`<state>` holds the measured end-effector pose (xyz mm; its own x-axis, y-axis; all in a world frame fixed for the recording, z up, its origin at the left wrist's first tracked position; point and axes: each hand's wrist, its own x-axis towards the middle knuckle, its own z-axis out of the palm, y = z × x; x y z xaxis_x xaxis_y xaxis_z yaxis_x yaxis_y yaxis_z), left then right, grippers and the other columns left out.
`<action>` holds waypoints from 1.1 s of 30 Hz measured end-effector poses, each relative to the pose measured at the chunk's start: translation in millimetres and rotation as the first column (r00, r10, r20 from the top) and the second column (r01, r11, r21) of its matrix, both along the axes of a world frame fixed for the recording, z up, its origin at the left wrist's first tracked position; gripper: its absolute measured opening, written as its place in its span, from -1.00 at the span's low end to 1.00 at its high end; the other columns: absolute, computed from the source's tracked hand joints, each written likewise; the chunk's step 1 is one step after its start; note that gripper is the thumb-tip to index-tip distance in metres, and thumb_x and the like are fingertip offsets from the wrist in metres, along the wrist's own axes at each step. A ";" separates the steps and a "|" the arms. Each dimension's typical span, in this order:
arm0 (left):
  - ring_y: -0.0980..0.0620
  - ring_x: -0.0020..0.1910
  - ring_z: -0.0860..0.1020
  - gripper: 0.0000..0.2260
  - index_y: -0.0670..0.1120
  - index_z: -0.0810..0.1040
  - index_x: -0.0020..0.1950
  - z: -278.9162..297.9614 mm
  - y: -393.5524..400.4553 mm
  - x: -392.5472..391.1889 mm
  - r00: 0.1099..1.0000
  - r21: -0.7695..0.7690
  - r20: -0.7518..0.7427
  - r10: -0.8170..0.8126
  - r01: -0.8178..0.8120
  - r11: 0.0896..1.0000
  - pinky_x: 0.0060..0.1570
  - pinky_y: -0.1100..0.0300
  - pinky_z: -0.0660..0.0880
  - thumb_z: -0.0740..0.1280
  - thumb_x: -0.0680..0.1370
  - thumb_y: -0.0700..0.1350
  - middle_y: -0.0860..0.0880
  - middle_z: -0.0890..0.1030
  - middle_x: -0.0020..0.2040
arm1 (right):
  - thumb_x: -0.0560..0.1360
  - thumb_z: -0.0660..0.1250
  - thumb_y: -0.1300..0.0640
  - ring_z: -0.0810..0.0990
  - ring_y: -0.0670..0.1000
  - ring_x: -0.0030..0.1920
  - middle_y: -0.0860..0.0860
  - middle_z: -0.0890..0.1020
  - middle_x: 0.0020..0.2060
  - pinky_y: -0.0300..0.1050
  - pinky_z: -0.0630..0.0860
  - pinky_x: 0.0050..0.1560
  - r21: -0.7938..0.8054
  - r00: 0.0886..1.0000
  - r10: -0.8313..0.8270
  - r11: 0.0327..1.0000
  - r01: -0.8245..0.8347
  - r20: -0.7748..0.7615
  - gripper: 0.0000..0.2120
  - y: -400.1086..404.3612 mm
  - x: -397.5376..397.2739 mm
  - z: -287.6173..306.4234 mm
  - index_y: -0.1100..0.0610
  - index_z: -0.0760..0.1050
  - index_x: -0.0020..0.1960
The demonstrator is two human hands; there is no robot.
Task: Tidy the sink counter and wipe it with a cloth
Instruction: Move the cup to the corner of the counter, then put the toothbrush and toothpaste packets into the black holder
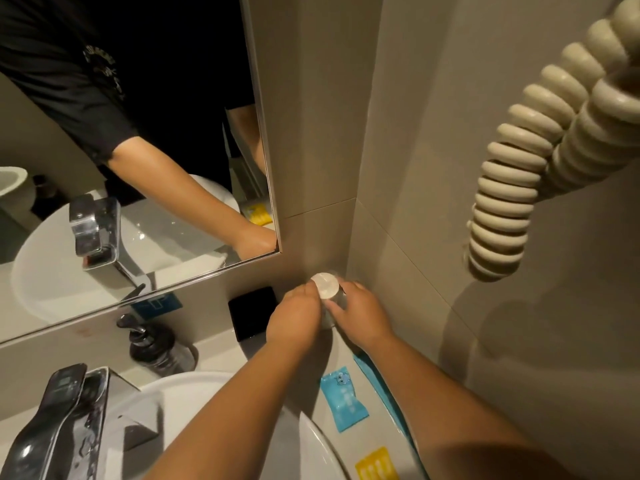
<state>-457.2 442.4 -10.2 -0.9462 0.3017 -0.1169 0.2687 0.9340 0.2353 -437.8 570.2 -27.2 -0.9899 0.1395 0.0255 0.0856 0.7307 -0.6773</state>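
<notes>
Both my hands meet in the far right corner of the grey counter (221, 348). My left hand (294, 315) and my right hand (360, 315) are closed around a small clear cup with a pale round lid (325, 287), held upright close to the wall corner. A blue sachet (343, 398) lies on the counter under my right forearm. A yellow sachet (375, 464) lies near the bottom edge. A long blue packet (377, 382) runs along the wall, partly hidden by my arm. No cloth is visible.
A black square holder (254, 311) stands against the back wall left of my hands. A dark pump bottle (156, 348) sits beside the chrome tap (65, 420). The white basin (194, 386) fills the lower middle. A coiled beige cord (540, 150) hangs on the right wall. A mirror (138, 150) is above.
</notes>
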 end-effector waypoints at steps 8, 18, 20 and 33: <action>-0.09 0.54 0.07 -0.52 -0.20 0.05 0.54 19.6 -17.6 26.6 0.988 0.064 -0.140 -0.070 0.080 0.995 0.46 0.15 0.03 0.10 0.63 -0.23 -0.19 0.14 0.55 | 0.51 0.30 0.01 0.52 0.08 0.17 0.04 0.51 0.24 -0.06 0.50 0.11 0.050 1.000 -0.011 0.999 0.013 -0.023 -0.56 3.5 24.0 17.4 0.02 0.35 0.36; -0.20 0.49 0.21 -0.42 -0.18 0.34 0.43 -18.5 -126.3 130.3 0.983 -0.020 -0.138 0.122 -0.126 0.992 0.44 -0.13 0.14 -0.07 0.55 0.13 -0.19 0.34 0.46 | 0.57 0.10 0.04 0.57 0.12 0.14 0.08 0.54 0.17 -0.06 0.48 0.05 0.414 0.925 -0.106 0.909 -0.058 0.364 -0.75 -26.0 116.1 -14.6 0.09 0.45 0.16; -0.18 0.52 0.14 -0.37 -0.17 0.25 0.48 -23.2 -133.8 126.4 0.987 -0.055 -0.111 0.115 -0.122 0.991 0.46 -0.10 0.07 -0.14 0.56 0.18 -0.17 0.26 0.51 | 0.56 0.14 0.11 0.56 0.13 0.15 0.10 0.53 0.18 -0.01 0.50 0.08 0.424 0.902 -0.139 0.904 -0.053 0.408 -0.78 -35.2 109.1 -22.8 0.11 0.43 0.17; -0.23 0.40 0.33 -0.45 -0.13 0.36 0.40 -29.2 -157.4 116.3 0.982 -0.124 -0.176 -0.065 0.044 0.991 0.40 -0.21 0.20 0.02 0.57 0.20 -0.14 0.47 0.35 | 0.45 0.36 0.16 0.44 -0.05 -0.40 -0.01 0.42 -0.43 -0.16 0.36 -0.38 -0.188 0.885 -0.058 0.969 0.161 0.462 -0.67 6.2 167.9 25.0 0.07 0.26 -0.38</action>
